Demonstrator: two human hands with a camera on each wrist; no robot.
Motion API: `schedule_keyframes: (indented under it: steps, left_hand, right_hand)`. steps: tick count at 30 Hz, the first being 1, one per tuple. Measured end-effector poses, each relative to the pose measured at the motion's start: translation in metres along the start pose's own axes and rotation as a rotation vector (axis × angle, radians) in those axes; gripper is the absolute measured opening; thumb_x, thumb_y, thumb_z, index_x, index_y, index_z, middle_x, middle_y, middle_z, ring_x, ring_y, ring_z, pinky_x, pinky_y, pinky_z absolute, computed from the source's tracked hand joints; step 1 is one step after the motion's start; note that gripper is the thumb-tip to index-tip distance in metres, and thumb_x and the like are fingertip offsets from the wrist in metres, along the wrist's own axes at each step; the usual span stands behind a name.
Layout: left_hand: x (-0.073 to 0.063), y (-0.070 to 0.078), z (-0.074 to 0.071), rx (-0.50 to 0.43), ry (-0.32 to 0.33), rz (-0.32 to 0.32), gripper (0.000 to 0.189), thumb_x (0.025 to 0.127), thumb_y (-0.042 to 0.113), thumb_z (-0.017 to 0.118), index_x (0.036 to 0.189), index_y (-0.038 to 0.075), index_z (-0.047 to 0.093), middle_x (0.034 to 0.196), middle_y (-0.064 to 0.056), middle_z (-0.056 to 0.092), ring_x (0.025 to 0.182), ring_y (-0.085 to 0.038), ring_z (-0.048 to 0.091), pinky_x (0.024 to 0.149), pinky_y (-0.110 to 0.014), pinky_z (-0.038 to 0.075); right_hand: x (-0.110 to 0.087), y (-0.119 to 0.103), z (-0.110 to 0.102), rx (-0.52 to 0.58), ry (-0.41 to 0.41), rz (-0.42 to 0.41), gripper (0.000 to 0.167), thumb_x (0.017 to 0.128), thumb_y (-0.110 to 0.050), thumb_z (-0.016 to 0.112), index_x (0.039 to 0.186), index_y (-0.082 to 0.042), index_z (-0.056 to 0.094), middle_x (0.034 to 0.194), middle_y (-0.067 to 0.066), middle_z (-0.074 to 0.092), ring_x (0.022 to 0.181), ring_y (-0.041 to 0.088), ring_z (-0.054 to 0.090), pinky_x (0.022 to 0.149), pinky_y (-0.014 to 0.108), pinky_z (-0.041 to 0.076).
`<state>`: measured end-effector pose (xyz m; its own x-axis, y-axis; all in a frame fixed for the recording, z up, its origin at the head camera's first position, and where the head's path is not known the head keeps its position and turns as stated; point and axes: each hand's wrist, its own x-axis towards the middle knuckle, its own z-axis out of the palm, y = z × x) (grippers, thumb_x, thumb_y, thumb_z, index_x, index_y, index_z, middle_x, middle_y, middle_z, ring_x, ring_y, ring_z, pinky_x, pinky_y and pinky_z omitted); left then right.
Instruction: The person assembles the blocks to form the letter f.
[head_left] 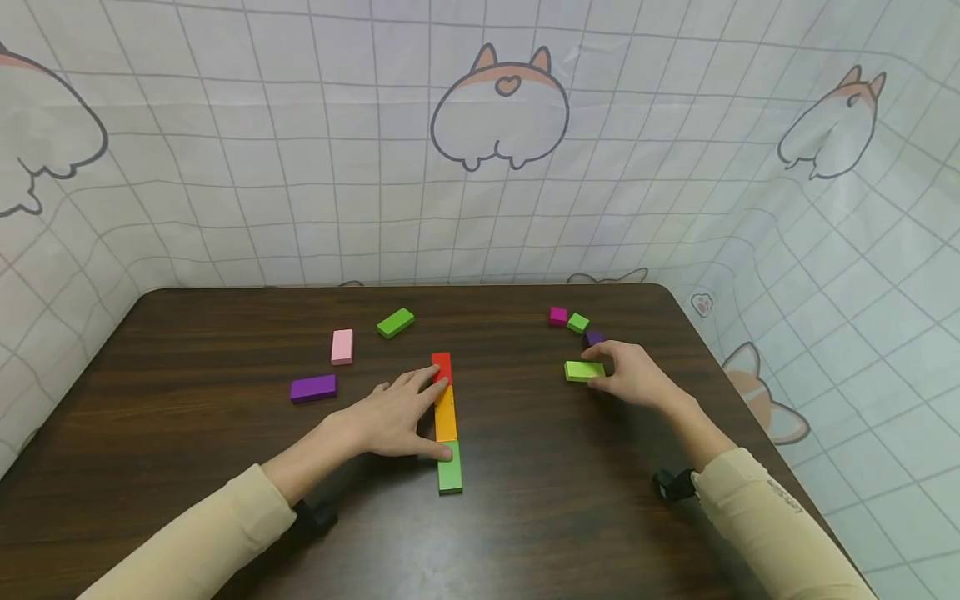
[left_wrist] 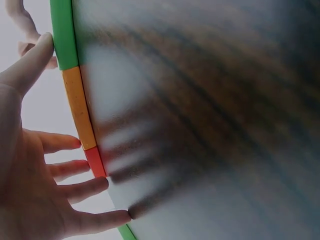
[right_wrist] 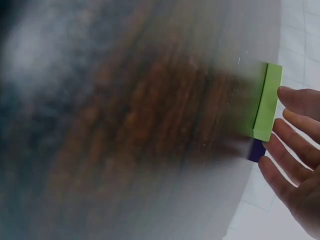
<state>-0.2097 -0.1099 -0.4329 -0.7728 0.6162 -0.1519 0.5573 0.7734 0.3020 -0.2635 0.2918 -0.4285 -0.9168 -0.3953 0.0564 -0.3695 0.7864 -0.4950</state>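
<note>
A dark wooden table [head_left: 172,467] begins at its slanting left edge, with a broad strip of wood between that edge and a purple block [head_left: 313,388]. Just behind and right of this stands a pink block [head_left: 342,347], and farther back a green block [head_left: 395,323] lies at an angle near the rear edge. The left hand [head_left: 393,417] reaches in with fingers spread apart, gripping nothing; its thumb rests at the light green block [head_left: 450,468] and its fingertips at the red block [head_left: 442,365]. Between those two lies an orange block [head_left: 446,417], the three meeting end to end in a straight row, red at the far end. A wide stretch of table separates this row from the right-hand group. There, a magenta cube [head_left: 558,316] sits close to the rear edge, with a small green cube [head_left: 577,323] beside it. Nearer the front is a lime block [head_left: 581,372], its right end between the thumb and forefinger of the right hand [head_left: 633,373]; whether they pinch it, I cannot tell. A dark purple block [head_left: 593,337] sits just behind, and more wood runs to the right edge.
</note>
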Motion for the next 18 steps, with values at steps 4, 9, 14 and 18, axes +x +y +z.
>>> schedule_keyframes:
  steps: [4, 9, 14, 18]
  left_hand:
    - [0.000, 0.000, 0.000, 0.006, -0.006, -0.003, 0.112, 0.082, 0.075, 0.068, 0.162, 0.008, 0.030, 0.168, -0.018, 0.018, 0.148, -0.042, 0.029, 0.107, -0.072, 0.032]
    - [0.000, 0.000, 0.001, 0.008, -0.017, -0.011, 0.111, 0.083, 0.075, 0.067, 0.163, 0.009, 0.029, 0.169, -0.017, 0.016, 0.148, -0.043, 0.029, 0.107, -0.073, 0.030]
    - [0.001, 0.000, 0.001, 0.007, -0.021, -0.017, 0.111, 0.083, 0.076, 0.067, 0.163, 0.010, 0.029, 0.169, -0.016, 0.016, 0.148, -0.043, 0.028, 0.108, -0.073, 0.029]
    - [0.002, 0.000, 0.001, 0.005, -0.022, -0.020, 0.111, 0.082, 0.076, 0.068, 0.163, 0.010, 0.029, 0.169, -0.016, 0.016, 0.148, -0.043, 0.029, 0.108, -0.073, 0.030]
  right_hand:
    - [0.004, 0.002, 0.001, -0.024, -0.016, -0.004, 0.038, 0.088, -0.004, 0.079, 0.124, 0.004, 0.068, 0.122, 0.019, 0.069, 0.117, 0.041, 0.062, 0.100, 0.058, 0.047]
    - [0.008, 0.003, 0.003, -0.059, -0.057, 0.002, 0.036, 0.089, -0.004, 0.079, 0.123, 0.002, 0.070, 0.121, 0.017, 0.070, 0.112, 0.037, 0.063, 0.095, 0.055, 0.050]
    - [0.012, 0.004, 0.004, -0.078, -0.076, -0.011, 0.033, 0.088, -0.003, 0.079, 0.120, 0.002, 0.071, 0.115, 0.014, 0.071, 0.104, 0.031, 0.064, 0.090, 0.051, 0.051]
    - [0.013, 0.005, 0.004, -0.079, -0.082, -0.026, 0.030, 0.089, -0.002, 0.078, 0.118, 0.001, 0.071, 0.113, 0.012, 0.071, 0.104, 0.030, 0.065, 0.090, 0.051, 0.052]
